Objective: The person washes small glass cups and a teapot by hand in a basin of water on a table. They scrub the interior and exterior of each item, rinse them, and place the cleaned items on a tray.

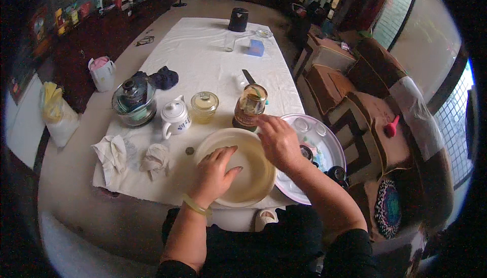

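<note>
A wide cream basin [249, 179] stands at the near edge of the cloth-covered table, with what looks like liquid in it. Over its left side is my left hand [215, 173], thumb apart from the fingers, holding nothing. My right hand [279, 141] is above the basin's right rim, its fingertips near a jar with a labelled body [243, 116]; whether they touch it, I cannot tell. Left of the jar are a lidded glass bowl [204, 106] and a white teapot [175, 118]. Beside the basin on the right, a round metal tray [338, 145] holds upturned glasses [317, 131] and dark lids.
Crumpled white cloths [154, 160] and a large lidded glass pot [135, 103] are on the left of the table [201, 68]. Farther back are a knife [248, 76], a blue box [256, 48], a drinking glass [229, 43] and a black container [238, 20]. A brown sofa [380, 137] stands to the right.
</note>
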Demonstrator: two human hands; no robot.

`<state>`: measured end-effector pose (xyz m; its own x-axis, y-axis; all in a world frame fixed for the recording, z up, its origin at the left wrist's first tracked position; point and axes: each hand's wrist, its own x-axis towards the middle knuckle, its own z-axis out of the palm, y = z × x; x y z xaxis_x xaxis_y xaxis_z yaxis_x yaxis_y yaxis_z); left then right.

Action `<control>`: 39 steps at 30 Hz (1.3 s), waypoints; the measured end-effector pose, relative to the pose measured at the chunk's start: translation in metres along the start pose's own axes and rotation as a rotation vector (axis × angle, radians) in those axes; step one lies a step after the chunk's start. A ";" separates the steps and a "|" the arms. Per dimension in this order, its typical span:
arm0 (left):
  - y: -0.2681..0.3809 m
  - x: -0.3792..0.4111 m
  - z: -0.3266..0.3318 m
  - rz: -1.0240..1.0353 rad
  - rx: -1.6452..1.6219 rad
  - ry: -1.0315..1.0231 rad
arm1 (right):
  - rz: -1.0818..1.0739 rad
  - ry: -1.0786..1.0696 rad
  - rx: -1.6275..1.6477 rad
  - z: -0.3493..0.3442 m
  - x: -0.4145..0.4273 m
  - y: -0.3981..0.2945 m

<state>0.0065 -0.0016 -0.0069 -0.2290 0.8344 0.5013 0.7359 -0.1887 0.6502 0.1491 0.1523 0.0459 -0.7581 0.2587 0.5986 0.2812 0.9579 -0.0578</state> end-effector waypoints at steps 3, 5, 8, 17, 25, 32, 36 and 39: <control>-0.008 -0.002 -0.002 -0.007 -0.006 0.043 | -0.062 -0.040 0.039 0.018 0.017 -0.017; -0.011 -0.004 -0.003 -0.046 -0.011 0.049 | -0.087 -0.052 0.052 0.036 0.029 -0.017; -0.018 -0.006 -0.009 -0.091 -0.018 0.086 | -0.100 -0.089 -0.011 0.062 0.053 -0.021; -0.036 -0.010 -0.007 -0.146 -0.182 0.175 | -0.041 -0.081 -0.165 0.138 0.107 -0.012; -0.045 -0.011 -0.004 -0.195 -0.282 0.198 | -0.043 -0.120 -0.200 0.163 0.125 -0.006; -0.044 -0.009 -0.001 -0.178 -0.290 0.198 | 0.015 -0.113 -0.140 0.168 0.133 0.009; -0.043 -0.008 -0.001 -0.194 -0.274 0.192 | 0.125 -0.202 -0.073 0.162 0.133 -0.005; -0.043 -0.008 -0.001 -0.190 -0.262 0.190 | 0.283 -0.321 0.050 0.156 0.135 -0.011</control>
<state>-0.0241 -0.0005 -0.0379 -0.4783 0.7608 0.4387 0.4867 -0.1861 0.8535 -0.0483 0.1956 0.0023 -0.8019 0.5304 0.2750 0.4819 0.8463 -0.2273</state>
